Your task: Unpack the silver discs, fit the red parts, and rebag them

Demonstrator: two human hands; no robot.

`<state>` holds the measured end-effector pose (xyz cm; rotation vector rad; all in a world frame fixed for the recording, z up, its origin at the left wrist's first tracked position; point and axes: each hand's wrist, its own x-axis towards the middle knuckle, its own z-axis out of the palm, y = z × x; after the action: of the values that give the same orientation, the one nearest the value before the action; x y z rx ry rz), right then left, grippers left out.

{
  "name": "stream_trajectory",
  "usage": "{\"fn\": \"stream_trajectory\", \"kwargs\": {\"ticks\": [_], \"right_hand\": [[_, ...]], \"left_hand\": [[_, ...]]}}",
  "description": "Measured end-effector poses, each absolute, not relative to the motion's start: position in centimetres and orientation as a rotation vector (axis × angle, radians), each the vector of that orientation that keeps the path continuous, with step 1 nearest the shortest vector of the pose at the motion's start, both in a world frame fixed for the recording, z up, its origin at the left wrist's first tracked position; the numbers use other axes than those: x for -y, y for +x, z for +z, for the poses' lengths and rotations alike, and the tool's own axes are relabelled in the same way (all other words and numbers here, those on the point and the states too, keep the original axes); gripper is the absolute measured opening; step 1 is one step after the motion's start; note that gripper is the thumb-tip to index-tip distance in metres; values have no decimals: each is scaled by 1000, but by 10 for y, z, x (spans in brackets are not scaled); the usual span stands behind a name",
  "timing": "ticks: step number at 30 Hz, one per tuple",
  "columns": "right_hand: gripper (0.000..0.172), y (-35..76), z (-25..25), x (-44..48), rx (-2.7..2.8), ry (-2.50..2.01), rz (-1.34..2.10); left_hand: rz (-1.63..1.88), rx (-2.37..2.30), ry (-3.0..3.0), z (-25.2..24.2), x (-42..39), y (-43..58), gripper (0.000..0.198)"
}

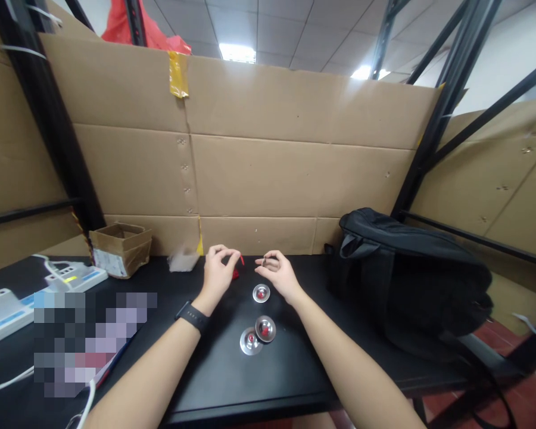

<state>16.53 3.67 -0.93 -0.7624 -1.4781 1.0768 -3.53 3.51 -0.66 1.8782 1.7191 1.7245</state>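
Above the far part of the black table, my left hand (218, 265) pinches a thin red strip (242, 260) between thumb and fingertips. Close by on its right, my right hand (277, 271) is closed on a thin metal disc (263, 262), seen nearly edge-on and mostly hidden by the fingers. Below the hands lies a shiny round metal disc (261, 286) with a red bit at its centre. Nearer the front, two similar discs touch or overlap: one on the right (272, 325) and one on the left (245, 348). A small red item (236, 274) is partly hidden behind my left hand.
A black bag (411, 280) stands on the right of the table (214, 381). At the left are an open cardboard box (120, 247), white power strips (75, 277) and a blurred-out item (93, 339). A clear plastic bag (183, 260) lies against the cardboard wall (259, 179).
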Motion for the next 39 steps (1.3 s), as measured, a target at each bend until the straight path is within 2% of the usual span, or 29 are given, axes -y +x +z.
{"fn": "stream_trajectory", "kwargs": {"ticks": [5,9,14,21,27,30,32,34,39], "right_hand": [[40,203,-17,-66,1677,-1073,417],[38,222,-30,-81,1802,-1213,251],[29,226,-40,-89,1913,-1309,235],[31,225,-46,-90,2008,-1455,236],[44,221,-22,-71,2118,-1385,172],[59,219,-8,-58,2379,-1045,409],[73,215,-5,-52,2468,-903,613],[78,210,-7,-49,2474,-869,753],[65,199,-11,-46,2412,-881,754]], "left_hand": [[1506,-2119,1825,-9,-45,-72,28],[1297,-2223,1802,-21,-49,-78,32],[1220,-2212,1881,-32,-53,-71,35],[1136,-2209,2033,-31,-49,-66,34],[1070,-2233,2036,-28,-47,-65,29],[1144,-2232,2080,-23,-44,-62,27],[1145,-2094,2219,-18,-40,-59,23],[1043,-1851,2414,-13,-35,-54,17],[800,-1438,2626,-12,-23,-35,11]]}}
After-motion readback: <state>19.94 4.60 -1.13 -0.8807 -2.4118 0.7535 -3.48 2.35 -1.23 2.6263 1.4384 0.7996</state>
